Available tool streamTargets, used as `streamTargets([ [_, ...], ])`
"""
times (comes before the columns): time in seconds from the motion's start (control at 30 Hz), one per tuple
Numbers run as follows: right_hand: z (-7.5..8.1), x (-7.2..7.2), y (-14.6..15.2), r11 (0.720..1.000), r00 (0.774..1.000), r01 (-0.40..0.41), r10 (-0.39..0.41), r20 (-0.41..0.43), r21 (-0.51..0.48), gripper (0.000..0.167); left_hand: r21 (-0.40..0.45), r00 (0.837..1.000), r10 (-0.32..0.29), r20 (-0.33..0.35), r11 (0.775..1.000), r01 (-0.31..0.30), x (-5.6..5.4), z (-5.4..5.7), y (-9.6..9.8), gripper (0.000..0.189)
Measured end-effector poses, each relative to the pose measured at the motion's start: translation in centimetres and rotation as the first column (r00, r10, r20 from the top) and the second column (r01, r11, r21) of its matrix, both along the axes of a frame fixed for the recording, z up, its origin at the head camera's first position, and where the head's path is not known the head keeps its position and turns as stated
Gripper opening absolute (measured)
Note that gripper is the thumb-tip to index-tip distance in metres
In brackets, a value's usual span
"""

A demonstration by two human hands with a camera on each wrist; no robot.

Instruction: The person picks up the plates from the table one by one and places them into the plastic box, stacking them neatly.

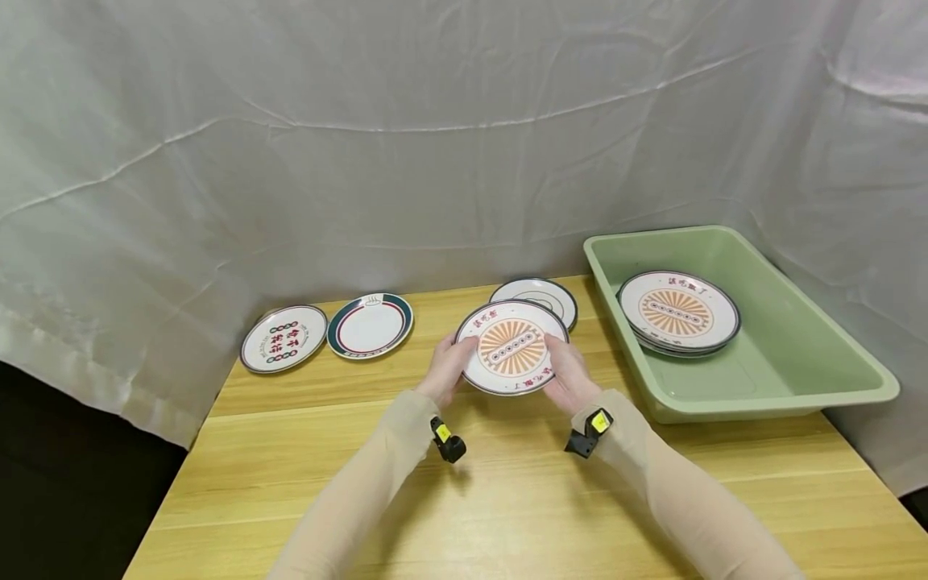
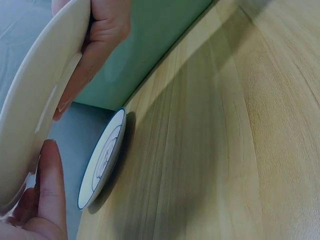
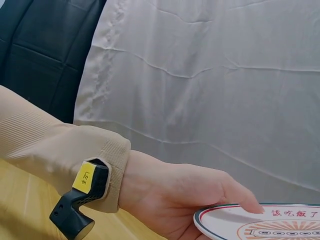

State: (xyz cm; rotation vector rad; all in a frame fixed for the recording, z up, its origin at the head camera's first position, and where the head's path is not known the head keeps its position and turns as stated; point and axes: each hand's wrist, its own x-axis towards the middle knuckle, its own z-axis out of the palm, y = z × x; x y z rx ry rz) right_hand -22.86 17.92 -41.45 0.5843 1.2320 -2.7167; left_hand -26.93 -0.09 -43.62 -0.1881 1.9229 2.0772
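Observation:
Between both hands, a white plate (image 1: 511,348) with an orange sunburst and red characters is held up above the table. My left hand (image 1: 447,369) grips its left rim, thumb on top and fingers beneath. On the opposite rim, my right hand (image 1: 571,377) grips it the same way. The left wrist view shows the plate's pale underside (image 2: 37,100) with fingertips of both hands under it. Partly hidden behind the held plate, another white plate (image 1: 554,296) with a dark rim lies on the table.
A green basin (image 1: 768,354) stands at the right, with a stack of sunburst plates (image 1: 677,314) inside. At the back left of the wooden table (image 1: 319,467) lie a plate with red and green characters (image 1: 284,338) and a green-rimmed plate (image 1: 370,325). A grey curtain hangs behind.

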Motion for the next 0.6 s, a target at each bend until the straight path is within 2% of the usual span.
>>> streamTargets([
  [0.2, 0.35, 0.00, 0.09, 0.999, 1.000, 0.007, -0.007, -0.004, -0.036, 0.054, 0.015, 0.999, 0.032, -0.026, 0.999, -0.031, 0.07, 0.30, -0.13, 0.038],
  [0.6, 0.99, -0.05, 0.56, 0.999, 0.999, 0.040, -0.040, 0.009, -0.023, 0.055, 0.009, 0.998, 0.055, -0.008, 0.998, -0.055, 0.04, 0.43, -0.35, 0.041],
])
